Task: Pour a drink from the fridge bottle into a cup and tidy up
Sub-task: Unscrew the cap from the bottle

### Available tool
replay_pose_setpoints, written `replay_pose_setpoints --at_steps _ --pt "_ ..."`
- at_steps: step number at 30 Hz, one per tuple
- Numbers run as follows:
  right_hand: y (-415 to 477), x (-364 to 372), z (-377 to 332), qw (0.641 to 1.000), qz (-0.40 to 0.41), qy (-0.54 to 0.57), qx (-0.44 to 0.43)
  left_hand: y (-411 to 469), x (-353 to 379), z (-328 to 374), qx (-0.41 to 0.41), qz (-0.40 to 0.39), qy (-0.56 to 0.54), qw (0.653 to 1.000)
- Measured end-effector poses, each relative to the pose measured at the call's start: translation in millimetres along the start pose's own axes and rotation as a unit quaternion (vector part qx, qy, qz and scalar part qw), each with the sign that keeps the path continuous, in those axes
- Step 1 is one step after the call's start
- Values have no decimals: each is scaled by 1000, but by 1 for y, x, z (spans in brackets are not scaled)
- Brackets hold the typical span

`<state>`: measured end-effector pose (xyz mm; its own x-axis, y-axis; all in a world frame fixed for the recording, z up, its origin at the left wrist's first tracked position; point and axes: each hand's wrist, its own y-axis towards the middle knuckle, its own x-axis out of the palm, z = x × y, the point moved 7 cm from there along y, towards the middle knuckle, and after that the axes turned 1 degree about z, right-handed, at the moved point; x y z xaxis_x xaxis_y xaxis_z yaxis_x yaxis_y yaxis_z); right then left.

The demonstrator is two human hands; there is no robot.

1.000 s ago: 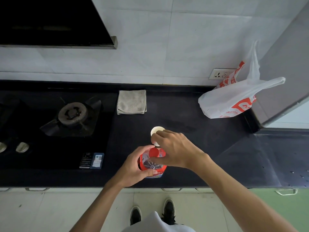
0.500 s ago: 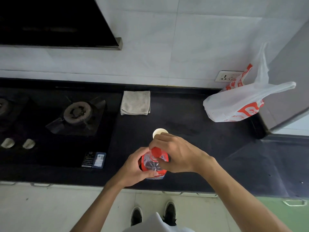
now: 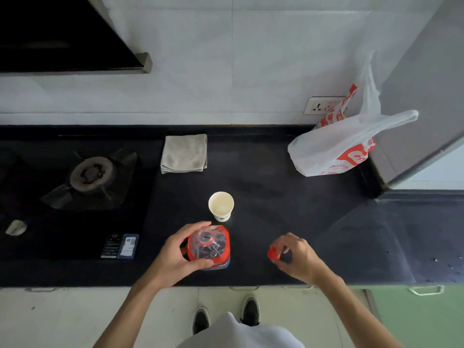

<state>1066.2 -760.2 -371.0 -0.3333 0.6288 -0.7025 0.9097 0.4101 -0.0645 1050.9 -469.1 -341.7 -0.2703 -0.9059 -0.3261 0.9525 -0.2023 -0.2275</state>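
Closest to me, a pair of dark shoes (image 3: 200,322) stands on the pale floor, toes toward the black counter (image 3: 288,202). Both bare forearms reach over its front edge. The left hand (image 3: 175,254) is wrapped round the bottle (image 3: 213,247), fingers curled along its far side and thumb on the near side. The bottle stands upright on the counter near the front edge, clear plastic with a red label, its mouth uncovered. Well apart to the right, the right hand (image 3: 296,257) pinches the red cap (image 3: 273,254) between thumb and fingertips, low over the counter; I cannot tell whether the cap touches the surface.

Just beyond the bottle stands a white paper cup (image 3: 221,204), upright and open, apart from both hands. I cannot tell if anything is in it.

Further back, a folded grey cloth (image 3: 184,153) lies near the wall, with a gas burner (image 3: 90,173) to its left. In the far right corner a white plastic bag (image 3: 331,151) with red print slumps below a wall socket (image 3: 321,105). A dark range hood (image 3: 62,33) hangs above the stove.
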Motion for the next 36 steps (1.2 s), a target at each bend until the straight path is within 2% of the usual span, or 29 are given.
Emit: replay_pose_setpoints --at_steps 6,18,24,30,36 --pt "-14 7 47 998 46 -19 30 0 3 -1 -18 -5 -11 1000" --pt "-15 10 63 996 50 -72 -30 -4 6 1 -48 9 -11 999" --pt "-3 5 53 996 48 -67 -22 -5 6 0 -57 14 -8 998" --pt "59 13 13 998 54 26 2 -5 7 1 -50 16 1 999" --pt "121 50 -23 999 -3 40 -8 -6 7 5 -40 13 19 999"
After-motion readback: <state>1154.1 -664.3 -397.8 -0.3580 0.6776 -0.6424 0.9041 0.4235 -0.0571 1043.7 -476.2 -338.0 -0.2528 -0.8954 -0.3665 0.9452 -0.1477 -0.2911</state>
